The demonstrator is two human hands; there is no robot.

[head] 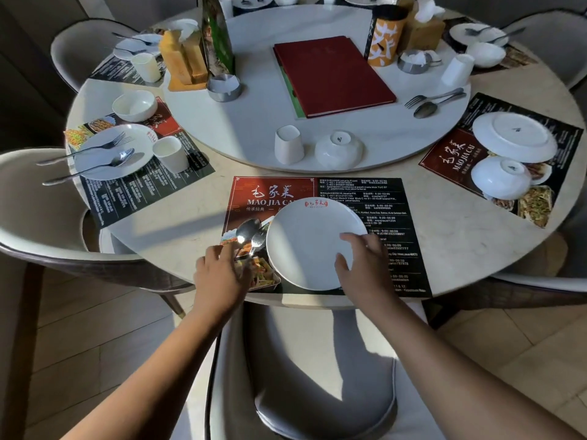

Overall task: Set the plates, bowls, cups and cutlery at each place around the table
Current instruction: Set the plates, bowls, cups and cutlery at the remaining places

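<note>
Far left I see one laid place: the left plate (95, 168) carries a fork (118, 141) and a spoon (124, 155), with the left bowl (135, 104) behind it and the left cup (170, 154) at its right.

Nearer me, my left hand (219, 274) is curled round the handles of the cutlery (249, 233). The cutlery heads lie over the left part of the near mat (349, 188), just beside the near plate (305, 246). That plate sits right way up on the mat. My right hand (365, 265) rests on its right side, thumb and forefinger spread flat on top and gripping nothing I can see.

Beyond them, on the turntable (254, 115), an upturned cup (287, 144) and an upturned bowl (338, 149) stand side by side. Further right the spare cutlery (424, 110) lies at the turntable's edge. On the right mat (444, 160) the right plate (514, 136) and right bowl (500, 177) sit upside down.
</note>
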